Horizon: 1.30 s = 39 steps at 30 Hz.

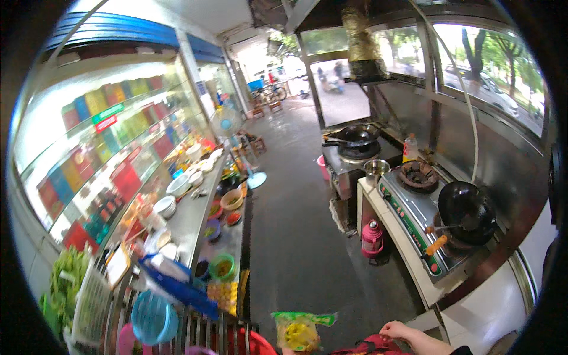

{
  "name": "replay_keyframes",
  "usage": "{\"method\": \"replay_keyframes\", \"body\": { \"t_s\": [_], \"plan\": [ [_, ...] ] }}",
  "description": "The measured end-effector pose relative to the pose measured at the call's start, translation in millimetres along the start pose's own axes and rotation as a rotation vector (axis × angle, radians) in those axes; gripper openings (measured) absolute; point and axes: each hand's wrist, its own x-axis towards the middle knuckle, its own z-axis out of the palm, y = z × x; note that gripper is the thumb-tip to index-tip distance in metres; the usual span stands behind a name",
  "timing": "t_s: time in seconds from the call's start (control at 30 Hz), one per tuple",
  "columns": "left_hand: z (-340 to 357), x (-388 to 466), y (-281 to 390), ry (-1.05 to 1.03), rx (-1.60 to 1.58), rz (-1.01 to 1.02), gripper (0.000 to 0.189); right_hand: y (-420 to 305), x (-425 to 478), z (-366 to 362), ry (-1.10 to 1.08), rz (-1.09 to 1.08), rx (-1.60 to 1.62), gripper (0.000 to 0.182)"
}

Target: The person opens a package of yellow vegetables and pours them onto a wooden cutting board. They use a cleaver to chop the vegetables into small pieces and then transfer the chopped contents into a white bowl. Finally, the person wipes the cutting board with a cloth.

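At the bottom edge, a clear plastic bag [298,333] with a green printed top holds yellow pieces of food. Only a sliver of my left hand [288,352] shows under it, gripping its lower part. My right hand [396,331] is to the right of the bag, apart from it, above dark red cloth [370,346]. Its fingers are curled in, and I see nothing in them.
To the right, a gas stove [412,222] carries a black wok [468,213]. A pink thermos flask [372,239] stands on the floor below. At left are a steel counter [191,208] with bowls, a slatted rack with a blue basket [154,317], and a standing fan [226,123] farther off.
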Motion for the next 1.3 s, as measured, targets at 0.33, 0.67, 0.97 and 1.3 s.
{"method": "replay_keyframes", "body": {
  "t_s": [0.33, 0.67, 0.97, 1.3],
  "plan": [
    [68.9, 170.1, 161.4, 0.081, -0.063, 0.224, 0.05, -161.9, 245.4, -124.9, -0.011, -0.102, -0.608, 0.024],
    [110.4, 288.1, 344.1, 0.15, -0.172, 0.503, 0.048, -563.8, 393.7, -58.9, -0.139, -0.559, -1.093, 0.034],
    [143.6, 417.4, 526.9, 0.105, -0.173, 0.531, 0.046, -548.5, 532.4, -153.9, -0.034, -0.214, -1.193, 0.035],
    [153.9, 522.4, 679.5, 0.066, -0.143, 0.703, 0.044, -549.5, 630.3, -317.0, -0.187, 0.101, -1.175, 0.023]
  ]
}}
